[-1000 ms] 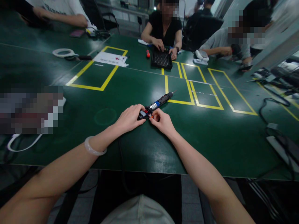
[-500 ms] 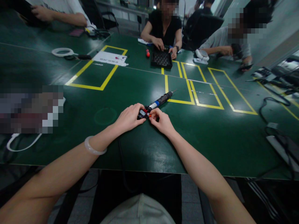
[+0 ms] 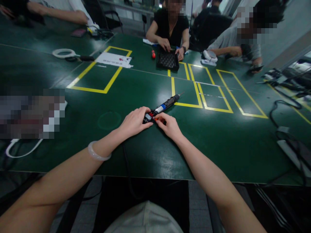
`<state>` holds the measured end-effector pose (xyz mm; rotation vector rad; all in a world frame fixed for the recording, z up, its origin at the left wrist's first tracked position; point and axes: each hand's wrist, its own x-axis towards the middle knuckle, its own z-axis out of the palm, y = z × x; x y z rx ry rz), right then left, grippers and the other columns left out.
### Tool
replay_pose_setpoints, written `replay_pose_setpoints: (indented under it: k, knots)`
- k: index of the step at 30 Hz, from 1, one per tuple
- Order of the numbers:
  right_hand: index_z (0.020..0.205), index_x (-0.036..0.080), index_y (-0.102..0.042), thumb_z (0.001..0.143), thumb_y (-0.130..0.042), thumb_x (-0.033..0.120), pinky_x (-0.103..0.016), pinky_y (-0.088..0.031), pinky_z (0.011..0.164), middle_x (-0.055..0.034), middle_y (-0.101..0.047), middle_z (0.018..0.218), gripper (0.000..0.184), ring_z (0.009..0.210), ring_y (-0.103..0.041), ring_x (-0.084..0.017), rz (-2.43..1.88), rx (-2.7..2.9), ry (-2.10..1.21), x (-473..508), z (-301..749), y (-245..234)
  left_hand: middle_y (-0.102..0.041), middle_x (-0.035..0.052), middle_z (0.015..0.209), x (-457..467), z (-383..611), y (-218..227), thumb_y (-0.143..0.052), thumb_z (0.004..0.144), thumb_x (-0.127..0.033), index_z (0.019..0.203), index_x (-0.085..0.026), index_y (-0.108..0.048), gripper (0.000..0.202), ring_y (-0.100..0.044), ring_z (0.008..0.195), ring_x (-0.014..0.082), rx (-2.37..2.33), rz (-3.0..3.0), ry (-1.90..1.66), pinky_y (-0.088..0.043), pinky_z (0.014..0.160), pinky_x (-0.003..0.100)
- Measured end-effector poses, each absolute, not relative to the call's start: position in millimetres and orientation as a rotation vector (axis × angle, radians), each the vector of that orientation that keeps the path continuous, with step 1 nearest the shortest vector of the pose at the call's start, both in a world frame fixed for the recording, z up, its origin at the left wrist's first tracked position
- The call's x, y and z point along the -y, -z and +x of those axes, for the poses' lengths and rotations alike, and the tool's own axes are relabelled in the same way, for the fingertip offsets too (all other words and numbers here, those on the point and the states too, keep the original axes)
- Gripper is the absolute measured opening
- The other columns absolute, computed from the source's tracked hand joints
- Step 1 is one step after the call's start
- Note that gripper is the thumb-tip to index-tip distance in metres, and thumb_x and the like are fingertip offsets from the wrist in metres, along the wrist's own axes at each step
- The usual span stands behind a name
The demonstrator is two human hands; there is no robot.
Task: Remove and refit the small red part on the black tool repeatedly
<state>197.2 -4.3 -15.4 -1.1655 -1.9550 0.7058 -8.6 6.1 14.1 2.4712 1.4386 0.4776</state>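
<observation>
An electric screwdriver [image 3: 166, 105], dark with a silver and blue body and a thin bit, lies slantwise on the green table, tip to the upper right. Its rear end looks opened up, with red and grey parts showing. My left hand [image 3: 133, 121] grips this rear end between thumb and fingers. From the other side, my right hand [image 3: 170, 125] pinches at a small orange-red piece [image 3: 155, 119] beside the opened end. Whether that piece is a wire or a connector is too small to tell. A black cable [image 3: 126, 165] hangs over the table's front edge below my left hand.
Yellow tape rectangles [image 3: 216, 110] mark the table. A co-worker across handles a black tray [image 3: 167, 60]. White paper [image 3: 113, 59] and a white ring-shaped tool [image 3: 64, 53] lie back left. A pixelated object [image 3: 29, 113] stands at left; cables [image 3: 275, 118] run along the right.
My right fingertips have shifted slightly left, closer to the opened end. My left hand keeps its grip on the screwdriver. At upper left, a co-worker's hands have moved left.
</observation>
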Motion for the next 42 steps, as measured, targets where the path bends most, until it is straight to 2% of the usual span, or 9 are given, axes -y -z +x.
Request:
replay_pose_setpoints:
  k: [12,16,28,36,40,42]
  knots:
    - [0.097,0.020,-0.063,0.088,-0.053,0.019,-0.027,-0.045,0.070,-0.0010,-0.066,0.083,0.014,0.071,-0.060,-0.015,-1.150,1.937,-0.705,6.2,196.0,13.2,-0.058,0.0136,0.134,-6.2,-7.4,-12.8,-0.062,0.089,-0.047,0.143,-0.019,-0.040,0.065,-0.058,0.119,0.0323,-1.454,2.469,-0.458,-0.045,0.096,0.042]
    - [0.097,0.021,-0.063,0.088,-0.051,0.019,-0.027,-0.045,0.070,-0.0011,-0.066,0.084,0.015,0.070,-0.059,-0.015,-1.147,1.946,-0.705,6.6,195.8,13.2,-0.058,0.0145,0.134,-6.4,-6.7,-13.5,-0.061,0.089,-0.048,0.149,-0.019,-0.036,0.071,-0.057,0.119,0.0321,-1.470,2.468,-0.435,-0.044,0.098,0.042]
    - [0.097,0.021,-0.064,0.089,-0.050,0.018,-0.028,-0.047,0.076,-0.0025,-0.070,0.092,0.017,0.079,-0.063,-0.017,-1.163,1.934,-0.707,6.2,195.8,15.6,-0.057,0.0158,0.134,-4.6,-3.0,-15.6,-0.058,0.092,-0.051,0.153,-0.018,-0.031,0.075,-0.057,0.119,0.0326,-1.521,2.484,-0.408,-0.044,0.097,0.042]
    - [0.094,0.021,-0.064,0.089,-0.049,0.019,-0.029,-0.047,0.077,-0.0024,-0.070,0.090,0.016,0.078,-0.063,-0.018,-1.157,1.923,-0.711,5.7,196.4,15.8,-0.059,0.0152,0.126,-2.7,8.4,-16.7,-0.056,0.090,-0.060,0.148,-0.018,-0.039,0.073,-0.060,0.113,0.0321,-1.665,2.457,-0.442,-0.048,0.089,0.039]
    - [0.094,0.021,-0.064,0.089,-0.048,0.018,-0.029,-0.047,0.075,-0.0023,-0.070,0.088,0.017,0.076,-0.062,-0.017,-1.142,1.909,-0.721,5.8,196.4,16.4,-0.061,0.0138,0.116,-2.4,12.0,-18.7,-0.053,0.090,-0.065,0.129,-0.017,-0.057,0.062,-0.062,0.106,0.0329,-1.731,2.443,-0.372,-0.050,0.081,0.039]
    - [0.096,0.021,-0.064,0.089,-0.048,0.019,-0.029,-0.047,0.075,-0.0020,-0.069,0.088,0.018,0.076,-0.062,-0.017,-1.139,1.907,-0.726,5.7,196.3,17.0,-0.062,0.0129,0.113,-2.3,13.4,-20.5,-0.052,0.090,-0.066,0.122,-0.018,-0.062,0.058,-0.063,0.102,0.0323,-1.751,2.439,-0.333,-0.050,0.078,0.038]
